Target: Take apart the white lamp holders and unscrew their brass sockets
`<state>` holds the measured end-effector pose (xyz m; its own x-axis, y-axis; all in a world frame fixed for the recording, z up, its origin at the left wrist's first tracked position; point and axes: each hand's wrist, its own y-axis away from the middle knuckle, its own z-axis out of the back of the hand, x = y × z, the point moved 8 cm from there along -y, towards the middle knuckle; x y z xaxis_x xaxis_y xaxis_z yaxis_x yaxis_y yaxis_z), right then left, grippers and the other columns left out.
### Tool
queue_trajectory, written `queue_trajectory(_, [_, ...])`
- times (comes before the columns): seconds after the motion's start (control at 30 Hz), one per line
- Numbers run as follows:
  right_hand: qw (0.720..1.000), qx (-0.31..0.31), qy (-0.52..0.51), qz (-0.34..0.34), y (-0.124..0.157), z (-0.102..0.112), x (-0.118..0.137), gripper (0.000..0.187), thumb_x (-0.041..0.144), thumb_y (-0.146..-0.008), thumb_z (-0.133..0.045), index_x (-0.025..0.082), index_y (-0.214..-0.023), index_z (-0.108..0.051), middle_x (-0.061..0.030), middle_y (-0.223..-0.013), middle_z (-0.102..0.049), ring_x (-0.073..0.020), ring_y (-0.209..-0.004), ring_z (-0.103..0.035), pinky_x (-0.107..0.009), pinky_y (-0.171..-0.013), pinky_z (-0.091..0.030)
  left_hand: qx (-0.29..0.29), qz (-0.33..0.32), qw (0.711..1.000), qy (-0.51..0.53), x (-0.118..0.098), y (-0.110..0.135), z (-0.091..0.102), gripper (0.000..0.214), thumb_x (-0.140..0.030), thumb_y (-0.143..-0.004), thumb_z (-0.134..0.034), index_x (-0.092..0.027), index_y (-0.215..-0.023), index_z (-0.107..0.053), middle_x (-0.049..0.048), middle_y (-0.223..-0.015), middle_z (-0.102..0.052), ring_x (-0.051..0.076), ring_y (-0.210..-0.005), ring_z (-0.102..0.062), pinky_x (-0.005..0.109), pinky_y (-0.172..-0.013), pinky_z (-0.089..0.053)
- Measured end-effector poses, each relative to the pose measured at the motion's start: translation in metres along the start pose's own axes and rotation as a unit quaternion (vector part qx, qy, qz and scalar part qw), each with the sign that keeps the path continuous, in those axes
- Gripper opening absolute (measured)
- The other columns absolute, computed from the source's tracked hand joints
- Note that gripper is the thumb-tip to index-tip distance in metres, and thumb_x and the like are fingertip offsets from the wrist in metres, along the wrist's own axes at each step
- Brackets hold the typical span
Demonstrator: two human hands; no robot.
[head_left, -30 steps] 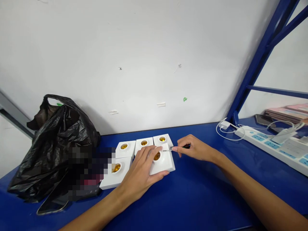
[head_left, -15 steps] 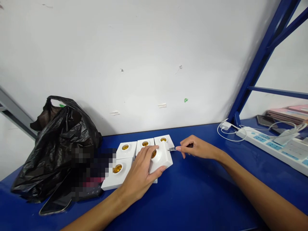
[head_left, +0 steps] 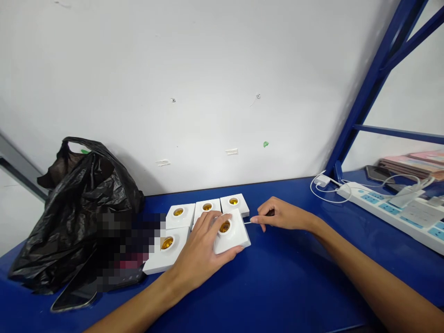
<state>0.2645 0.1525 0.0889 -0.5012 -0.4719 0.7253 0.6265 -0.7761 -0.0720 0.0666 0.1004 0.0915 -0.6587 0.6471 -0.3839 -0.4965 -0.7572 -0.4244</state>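
Note:
My left hand [head_left: 198, 252] is closed round a white square lamp holder [head_left: 237, 233] with a brass-coloured screw socket, thumb along its near edge and fingers over its far left side. The piece is tilted a little. From the right, my right hand [head_left: 279, 214] pinches a thin metal tool [head_left: 247, 223], its tip against the right side of that lamp holder. Most of the tool is hidden in my fingers, so its exact kind does not show. Similar lamp holders [head_left: 185, 215] lie side by side behind and left of my left hand.
A black plastic bag [head_left: 104, 185] and a dark phone [head_left: 74, 291] are at the left of the blue table [head_left: 294, 277]. At the right lies a white power strip [head_left: 367, 199] with cables, near a blue metal frame [head_left: 367, 101] and stacked pink-edged papers [head_left: 409, 164]. A white wall stands behind.
My left hand has turned the lamp holder so its socket faces up more and shows more fully. The tool tip has shifted lower along its right edge and shows less.

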Motion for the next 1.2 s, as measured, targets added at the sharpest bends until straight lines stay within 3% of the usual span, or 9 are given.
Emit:
queue_trajectory(0.23, [0.997, 0.004, 0.071, -0.001, 0.006, -0.004, 0.012, 0.057, 0.063, -0.096, -0.068, 0.021, -0.058, -0.071, -0.002, -0.063, -0.068, -0.0144, -0.057, -0.052, -0.031, -0.062, -0.036, 0.007, -0.064, 0.995, -0.076, -0.017, 0.002, -0.007, 0.068, -0.049, -0.085, -0.088, -0.03, -0.144, -0.06, 0.012, -0.136, -0.06, 0.038, -0.127, -0.055, 0.057, -0.107, -0.052])
queue_trajectory(0.37, [0.989, -0.016, 0.149, -0.015, 0.015, 0.009, 0.017, 0.053, 0.063, -0.093, -0.072, 0.022, -0.059, -0.071, -0.0034, -0.065, -0.071, -0.0182, -0.064, -0.058, -0.033, -0.064, -0.035, 0.012, -0.092, 0.987, -0.131, -0.027, 0.005, -0.012, 0.071, -0.054, -0.085, -0.087, -0.025, -0.144, -0.061, 0.0149, -0.139, -0.059, 0.04, -0.126, -0.055, 0.062, -0.109, -0.048])
queue_trajectory(0.6, [0.983, 0.028, 0.13, -0.129, 0.02, 0.032, -0.04, 0.055, 0.062, -0.096, -0.064, 0.021, -0.06, -0.069, -0.0006, -0.057, -0.06, -0.0145, -0.053, -0.047, -0.032, -0.056, -0.034, 0.012, -0.017, 0.998, -0.066, -0.016, 0.001, -0.006, 0.051, -0.047, -0.1, -0.07, -0.023, -0.14, -0.052, 0.0121, -0.132, -0.063, 0.036, -0.122, -0.057, 0.058, -0.106, -0.048])
queue_trajectory(0.77, [0.976, -0.028, 0.159, -0.143, 0.019, 0.038, -0.059, 0.03, 0.047, -0.094, -0.069, 0.022, -0.076, -0.068, -0.004, -0.072, -0.064, -0.0194, -0.063, -0.054, -0.033, -0.061, -0.041, 0.008, -0.048, 0.998, -0.044, -0.024, 0.006, -0.005, 0.052, -0.044, -0.101, -0.069, -0.025, -0.143, -0.044, 0.0114, -0.137, -0.06, 0.035, -0.123, -0.056, 0.056, -0.108, -0.045])
queue_trajectory(0.83, [0.977, -0.056, 0.163, -0.124, 0.019, 0.04, -0.049, 0.022, 0.043, -0.094, -0.068, 0.022, -0.088, -0.07, -0.008, -0.09, -0.068, -0.0245, -0.081, -0.061, -0.038, -0.075, -0.05, 0.0, -0.051, 0.998, -0.037, -0.025, 0.009, -0.005, 0.055, -0.043, -0.1, -0.07, -0.026, -0.144, -0.042, 0.0112, -0.139, -0.059, 0.035, -0.124, -0.055, 0.054, -0.107, -0.046])
queue_trajectory(0.9, [0.983, -0.062, 0.149, -0.086, 0.018, 0.038, -0.03, 0.027, 0.044, -0.093, -0.071, 0.024, -0.111, -0.07, -0.0093, -0.113, -0.068, -0.0278, -0.104, -0.063, -0.043, -0.094, -0.052, -0.013, -0.039, 0.999, -0.025, -0.022, 0.011, -0.004, 0.057, -0.041, -0.099, -0.071, -0.027, -0.144, -0.041, 0.0115, -0.141, -0.057, 0.035, -0.124, -0.055, 0.053, -0.106, -0.046])
queue_trajectory(1.03, [0.998, 0.064, -0.014, -0.006, 0.014, 0.001, 0.012, 0.095, 0.049, -0.07, -0.095, 0.033, -0.152, -0.05, -0.0061, -0.147, -0.059, -0.028, -0.13, -0.059, -0.043, -0.112, -0.05, -0.029, -0.01, 1.0, -0.005, -0.015, 0.01, -0.005, 0.06, -0.037, -0.095, -0.075, -0.027, -0.143, -0.04, 0.0118, -0.142, -0.056, 0.035, -0.127, -0.054, 0.05, -0.103, -0.049])
queue_trajectory(1.07, [0.996, 0.074, -0.049, 0.004, 0.012, -0.007, 0.018, 0.098, 0.048, -0.068, -0.096, 0.033, -0.153, -0.049, -0.0065, -0.15, -0.058, -0.0293, -0.135, -0.057, -0.045, -0.114, -0.048, -0.029, -0.007, 1.0, -0.003, -0.014, 0.01, -0.005, 0.061, -0.038, -0.094, -0.077, -0.027, -0.142, -0.041, 0.0113, -0.141, -0.057, 0.035, -0.126, -0.054, 0.05, -0.102, -0.05])
queue_trajectory(1.2, [0.99, 0.047, -0.123, 0.04, 0.004, -0.025, 0.032, 0.074, 0.033, -0.077, -0.09, 0.028, -0.143, -0.057, -0.0059, -0.136, -0.066, -0.0271, -0.125, -0.063, -0.047, -0.114, -0.048, -0.019, -0.013, 1.0, -0.014, -0.017, 0.008, -0.007, 0.059, -0.041, -0.089, -0.082, -0.027, -0.134, -0.046, 0.0088, -0.132, -0.06, 0.033, -0.112, -0.057, 0.048, -0.095, -0.051])
